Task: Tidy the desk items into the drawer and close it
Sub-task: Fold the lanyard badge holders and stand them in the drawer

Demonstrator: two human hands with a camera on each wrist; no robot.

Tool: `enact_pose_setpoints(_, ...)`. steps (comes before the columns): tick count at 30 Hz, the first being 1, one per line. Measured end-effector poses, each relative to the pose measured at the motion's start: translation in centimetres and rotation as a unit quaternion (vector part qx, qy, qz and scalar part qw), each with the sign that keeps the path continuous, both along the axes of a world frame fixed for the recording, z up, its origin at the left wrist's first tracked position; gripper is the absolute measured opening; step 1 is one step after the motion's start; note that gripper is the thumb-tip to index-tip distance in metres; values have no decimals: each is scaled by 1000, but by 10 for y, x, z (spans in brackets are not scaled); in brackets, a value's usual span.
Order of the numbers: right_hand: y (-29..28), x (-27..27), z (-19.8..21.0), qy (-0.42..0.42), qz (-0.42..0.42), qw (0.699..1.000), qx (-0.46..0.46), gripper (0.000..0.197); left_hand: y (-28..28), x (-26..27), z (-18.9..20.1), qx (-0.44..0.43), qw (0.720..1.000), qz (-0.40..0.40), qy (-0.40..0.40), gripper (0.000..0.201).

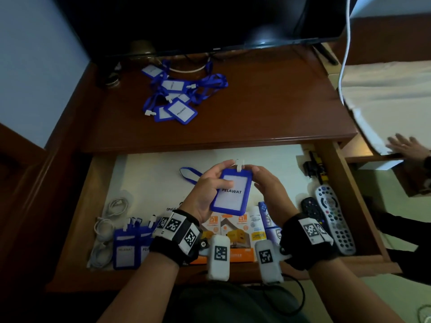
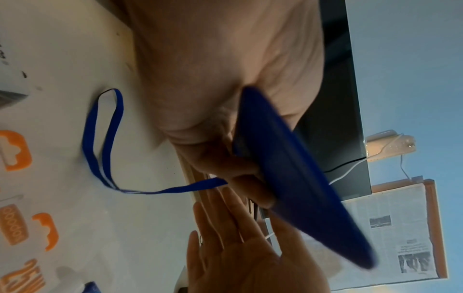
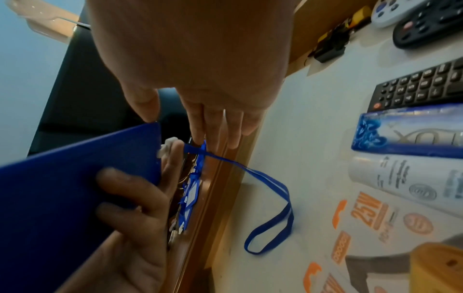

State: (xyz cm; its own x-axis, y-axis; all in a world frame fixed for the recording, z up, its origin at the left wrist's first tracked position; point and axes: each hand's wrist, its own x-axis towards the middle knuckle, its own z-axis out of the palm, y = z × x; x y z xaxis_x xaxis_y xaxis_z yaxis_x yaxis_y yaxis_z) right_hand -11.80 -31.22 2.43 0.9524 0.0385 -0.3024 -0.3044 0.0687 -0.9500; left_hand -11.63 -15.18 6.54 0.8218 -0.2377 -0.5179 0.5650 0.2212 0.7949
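Observation:
A blue badge holder [image 1: 233,194] [image 2: 288,168] [image 3: 75,188] with a white card reading PELAWAT is held above the open drawer [image 1: 349,206]. My left hand [image 1: 214,183] [image 2: 213,59] grips it, thumb on the front and fingers [image 3: 130,198] behind. My right hand [image 1: 268,183] [image 3: 188,49] is beside its right edge with straight fingers, the thumb at its top corner by the white clip. The blue lanyard [image 1: 190,174] [image 2: 100,138] [image 3: 270,198] trails down onto the drawer's white liner. A pile of more blue badges [image 1: 172,94] lies on the desk top.
Along the drawer's front lie white cables [image 1: 105,229], two badges [image 1: 130,245], orange charger boxes [image 1: 233,231], tubes and remotes [image 1: 335,217]. A dark screen [image 1: 210,19] stands at the desk's back. Another person's hand [image 1: 405,148] rests on a shelf at the right.

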Motion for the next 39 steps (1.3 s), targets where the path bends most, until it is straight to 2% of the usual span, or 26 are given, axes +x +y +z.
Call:
enact_pose_setpoints(3,15,0,0,11,17,999,30,41,11,3,2,-8,1000,3,-10,48)
enact_pose_setpoints(8,39,6,12,-37,-51,998,22,47,33,4,4,-18,1000,1,-23,56)
enact_pose_setpoints(14,74,12,22,0,0,997,83,41,62,5,9,-27,998,-40,-44,57)
enact_pose_setpoints(19,95,5,17,11,48,995,83,62,92,10,9,-30,998,21,-52,55)
enact_pose_setpoints(23,110,3,17,12,101,993,62,64,104,14,6,-26,992,103,-63,60)
enact_pose_setpoints(24,115,2,17,12,117,992,51,63,105,15,6,-22,990,120,-68,61)
enact_pose_setpoints(30,137,0,21,15,164,986,-11,19,116,16,6,-10,977,196,-86,69)
enact_pose_setpoints(34,147,0,22,11,148,988,-43,23,130,15,3,-21,973,212,-91,75)
enact_pose_setpoints(39,143,2,27,-4,161,982,-95,32,155,18,9,14,982,163,-92,60)
